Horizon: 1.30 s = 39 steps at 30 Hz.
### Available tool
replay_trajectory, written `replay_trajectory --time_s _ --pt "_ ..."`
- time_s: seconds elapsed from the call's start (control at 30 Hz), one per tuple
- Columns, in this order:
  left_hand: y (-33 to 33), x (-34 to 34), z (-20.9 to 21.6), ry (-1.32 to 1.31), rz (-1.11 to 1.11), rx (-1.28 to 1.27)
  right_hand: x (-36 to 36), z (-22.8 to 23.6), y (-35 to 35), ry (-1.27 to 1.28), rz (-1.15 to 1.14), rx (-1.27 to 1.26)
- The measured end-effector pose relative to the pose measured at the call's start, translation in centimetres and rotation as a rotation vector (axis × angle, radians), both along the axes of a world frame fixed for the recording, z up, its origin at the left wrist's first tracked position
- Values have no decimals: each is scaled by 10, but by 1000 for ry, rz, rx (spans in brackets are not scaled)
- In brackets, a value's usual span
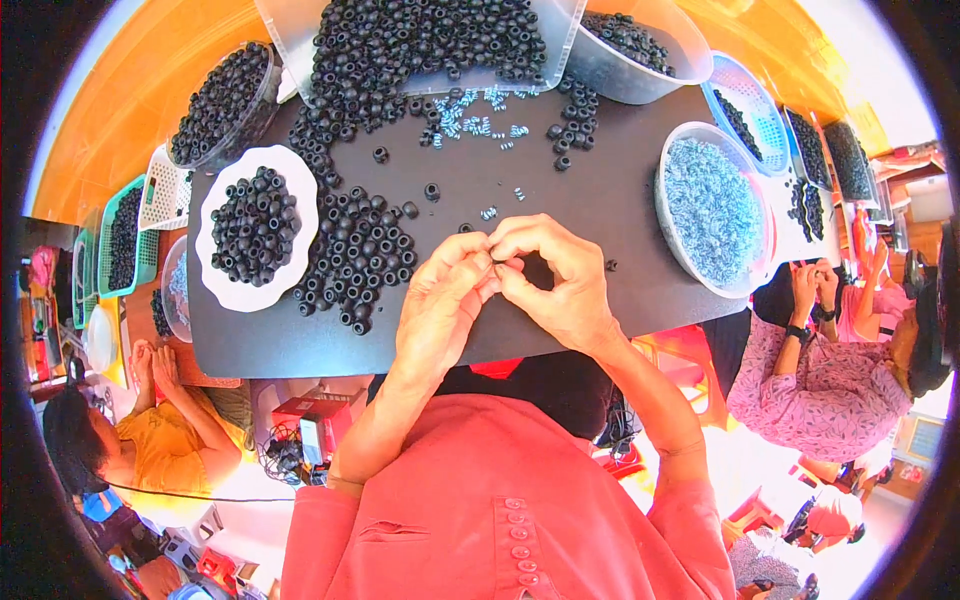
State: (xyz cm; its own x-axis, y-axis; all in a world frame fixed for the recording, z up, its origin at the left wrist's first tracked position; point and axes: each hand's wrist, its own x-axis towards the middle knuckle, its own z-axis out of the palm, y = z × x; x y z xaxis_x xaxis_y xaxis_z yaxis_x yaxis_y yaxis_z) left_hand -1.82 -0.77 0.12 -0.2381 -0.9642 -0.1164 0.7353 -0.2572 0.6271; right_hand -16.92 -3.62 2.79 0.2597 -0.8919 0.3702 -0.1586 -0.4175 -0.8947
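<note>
My left hand [440,290] and my right hand [560,280] meet fingertip to fingertip above the near edge of the dark table [590,200]. Both pinch at the same spot; what lies between the fingertips is mostly hidden and too small to name. Just left of my left hand spreads a loose pile of black ring-shaped parts [355,250]. A scalloped white plate [215,240] beyond it bears more of these parts. Past my fingertips, a few small metal springs [489,213] and single black parts [432,192] lie scattered.
At the far side, a clear bin [285,45] spills black parts and springs [470,115]. Tubs of black parts [640,90] flank it. A round bowl of springs [664,195] stands at right. People sit at left [170,440] and right [830,390], with baskets [150,255] near them.
</note>
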Motion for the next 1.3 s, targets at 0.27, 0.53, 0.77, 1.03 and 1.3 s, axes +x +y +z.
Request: replay_trajectory --time_s 0.27,0.53,0.77,1.03,1.3 --pt "4 -6 -2 -169 90 -54 -5 -11 12 -100 -53 23" --pt "8 -7 -1 -300 130 -68 -10 -14 11 -99 -1 70" --pt "14 4 12 -199 100 18 -9 3 -29 242 -151 -57" --pt "12 3 1 -171 106 -54 -10 -1 -65 632 -12 -238" --pt "12 1 -3 -190 105 -66 -7 7 -35 -23 -56 382"
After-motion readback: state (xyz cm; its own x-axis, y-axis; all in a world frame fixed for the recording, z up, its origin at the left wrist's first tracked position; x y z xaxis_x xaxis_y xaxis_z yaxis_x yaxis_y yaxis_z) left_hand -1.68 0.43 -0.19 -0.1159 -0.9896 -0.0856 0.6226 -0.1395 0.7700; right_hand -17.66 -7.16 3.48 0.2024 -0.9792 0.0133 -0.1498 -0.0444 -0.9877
